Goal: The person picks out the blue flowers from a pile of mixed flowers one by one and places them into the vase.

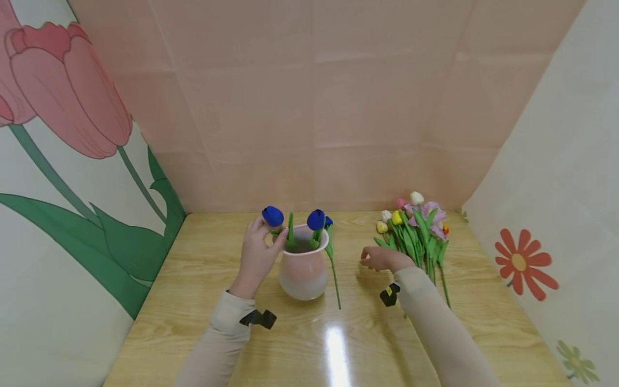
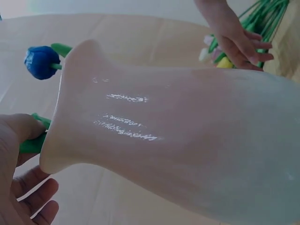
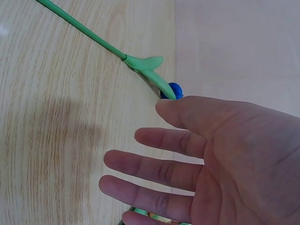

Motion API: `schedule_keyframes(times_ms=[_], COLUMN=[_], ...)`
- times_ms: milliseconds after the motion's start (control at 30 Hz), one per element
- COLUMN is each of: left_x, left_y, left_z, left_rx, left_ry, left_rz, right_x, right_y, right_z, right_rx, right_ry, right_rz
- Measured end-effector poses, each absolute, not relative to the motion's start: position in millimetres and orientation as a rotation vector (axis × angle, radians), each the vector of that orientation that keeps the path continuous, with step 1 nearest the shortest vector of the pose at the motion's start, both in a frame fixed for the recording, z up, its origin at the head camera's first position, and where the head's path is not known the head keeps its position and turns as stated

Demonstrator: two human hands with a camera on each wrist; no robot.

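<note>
A pink-and-white vase (image 1: 303,277) stands upright on the table. At its left rim my left hand (image 1: 253,258) pinches a blue tulip (image 1: 273,216) just below the bloom, by its green leaves. In the left wrist view, thumb and finger hold the green part at the vase mouth; that bloom is out of sight. Another blue tulip (image 1: 316,220) leans out of the vase's right side. A third blue tulip (image 3: 89,33) lies on the table right of the vase. My right hand (image 1: 387,259) hovers beyond it, fingers extended and apart, holding nothing.
A bunch of artificial flowers (image 1: 425,236) in white, yellow, pink, purple and orange lies at the table's right, beside and partly behind my right forearm. A pink cloth backdrop (image 1: 309,134) rises at the wooden table's (image 1: 203,269) back edge, with flower-printed panels on both sides.
</note>
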State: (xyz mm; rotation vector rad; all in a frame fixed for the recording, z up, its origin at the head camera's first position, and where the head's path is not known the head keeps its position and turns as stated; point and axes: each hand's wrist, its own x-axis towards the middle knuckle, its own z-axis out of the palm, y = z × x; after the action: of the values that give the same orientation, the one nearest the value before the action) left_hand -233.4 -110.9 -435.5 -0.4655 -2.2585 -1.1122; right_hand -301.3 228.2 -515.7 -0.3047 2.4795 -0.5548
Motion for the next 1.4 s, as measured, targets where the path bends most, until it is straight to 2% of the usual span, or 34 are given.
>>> schedule_keyframes(times_ms=[467,667,800,1000,1233,1400], left_x=[-232,-238,-245,-256,-263,-268], left_y=[-125,-146,-156,-160,-154,-150], left_z=[-435,-448,-469,-521,-562,-575], left_rx=[-0.447,-0.612,-0.637,-0.605,-0.815,-0.898], left_ry=[-2.539,-2.679,-2.779,-2.954,-3.083,-3.106], left_rz=[-1.378,-1.494,-1.591,-1.619,-1.488,-1.518], right_x=[-301,-300,-301,-301,-301,-302], right_y=[228,227,228,227,227,227], right_z=[-516,-516,-516,-515,-516,-519], right_rx=[-0.306,-0.296,-0.303,-0.309,-0.299,-0.305], right_ry=[2.479,2.476,2.481,2.476,2.475,2.478], right_rz=[-0.567,-0.554,-0.548,-0.565,-0.574,-0.556])
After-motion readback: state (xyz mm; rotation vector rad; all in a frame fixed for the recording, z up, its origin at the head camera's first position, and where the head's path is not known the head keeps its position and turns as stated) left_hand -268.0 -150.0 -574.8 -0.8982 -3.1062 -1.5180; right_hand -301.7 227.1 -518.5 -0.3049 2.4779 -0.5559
